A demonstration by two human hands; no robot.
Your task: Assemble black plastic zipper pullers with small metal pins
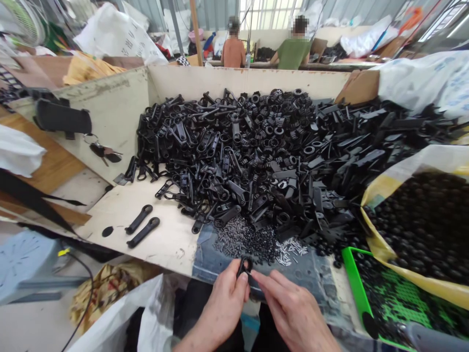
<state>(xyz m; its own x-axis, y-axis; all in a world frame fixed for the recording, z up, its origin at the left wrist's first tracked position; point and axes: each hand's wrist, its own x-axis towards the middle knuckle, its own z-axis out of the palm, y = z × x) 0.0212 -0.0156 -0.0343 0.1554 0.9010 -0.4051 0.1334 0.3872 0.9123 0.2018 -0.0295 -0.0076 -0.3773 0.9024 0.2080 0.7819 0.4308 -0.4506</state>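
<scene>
Daylight is shining through the pale window (271, 13) beyond the far edge of the tabletop (172, 244), and the window is glowing almost white. The bare wood at the tabletop's left side is looking bright too. Small shiny spots are showing on the heap of black parts (220, 146), while the gaps are looking very dark. Near the front edge, silver pins (289, 250) are glinting, and the black part (249, 261) in the left hand (225, 298) is blending into darkness. Past the far left corner, the fan (24, 22) is looking stretched and fuzzy. Little squares are covering two people's (293, 53) heads.
</scene>
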